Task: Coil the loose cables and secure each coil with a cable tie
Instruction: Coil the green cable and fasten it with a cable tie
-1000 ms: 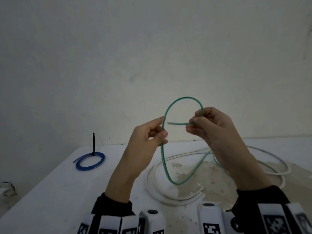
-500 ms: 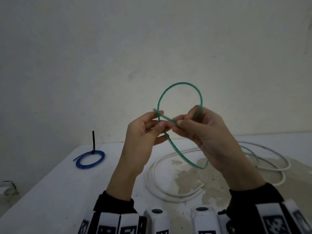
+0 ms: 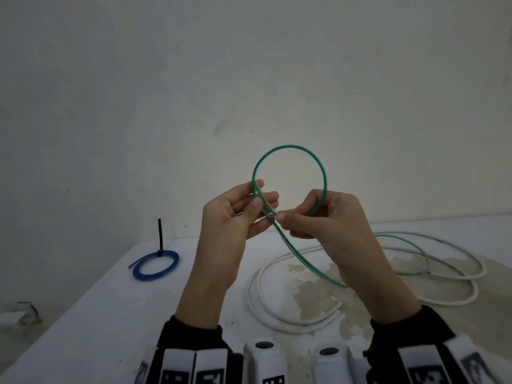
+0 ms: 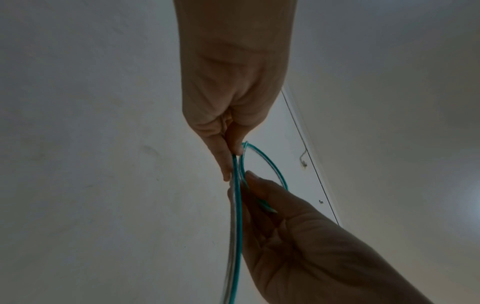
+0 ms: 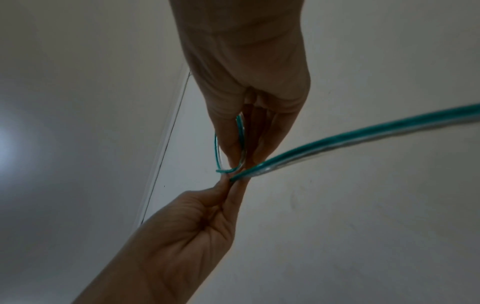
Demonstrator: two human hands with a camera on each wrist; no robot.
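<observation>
A thin green cable point(image 3: 288, 146) is held up in front of the wall, bent into one round loop. My left hand point(image 3: 259, 199) pinches the loop's left side, where the cable's end lies against it. My right hand point(image 3: 285, 217) pinches the loop's lower right side. From the crossing the cable drops behind my right wrist, and its tail point(image 3: 410, 246) lies on the table. The left wrist view shows the left hand point(image 4: 233, 162) holding the green cable point(image 4: 237, 205). In the right wrist view the right hand point(image 5: 239, 158) grips the green cable point(image 5: 363, 133).
A thick white cable point(image 3: 263, 300) lies in loose loops on the white table point(image 3: 83, 328) under my hands. A blue coil point(image 3: 155, 263) with an upright black cable tie point(image 3: 160, 234) sits at the far left. A bare wall stands close behind.
The hands came together and the left hand took the cable's free end against the loop. The right hand then slid to the loop's right side, and the loop became wider and rounder.
</observation>
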